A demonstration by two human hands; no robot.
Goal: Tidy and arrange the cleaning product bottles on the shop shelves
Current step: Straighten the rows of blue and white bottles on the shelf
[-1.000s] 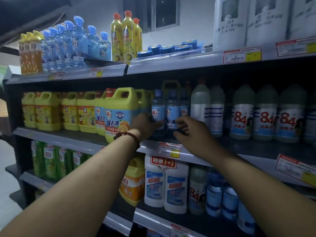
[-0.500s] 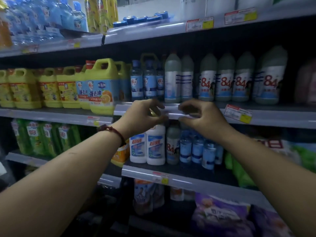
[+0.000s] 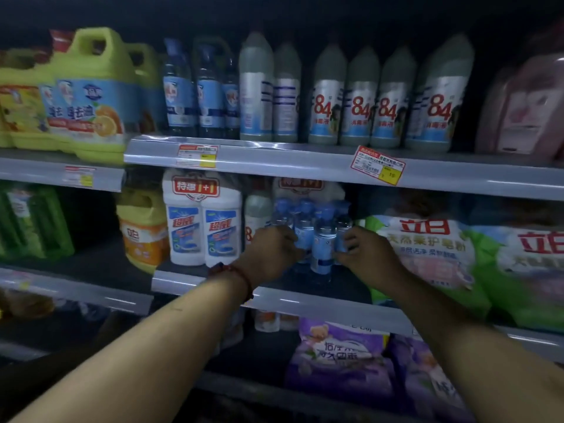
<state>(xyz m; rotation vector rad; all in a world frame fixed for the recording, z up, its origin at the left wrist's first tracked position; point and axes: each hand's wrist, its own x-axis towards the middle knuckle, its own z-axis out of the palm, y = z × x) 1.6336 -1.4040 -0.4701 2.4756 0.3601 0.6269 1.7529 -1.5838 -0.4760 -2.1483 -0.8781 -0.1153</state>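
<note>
Left hand (image 3: 271, 251) grips the small clear blue-topped plastic bottles (image 3: 323, 239) at 9 o'clock, right hand (image 3: 363, 254) at 3 o'clock.

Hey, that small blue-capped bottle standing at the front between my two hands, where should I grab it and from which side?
Probably round its straight labelled body, below the cap, coming from the front. The small blue-capped bottle stands upright with others packed close behind and beside it, so only its front faces the open shelf edge.
</note>
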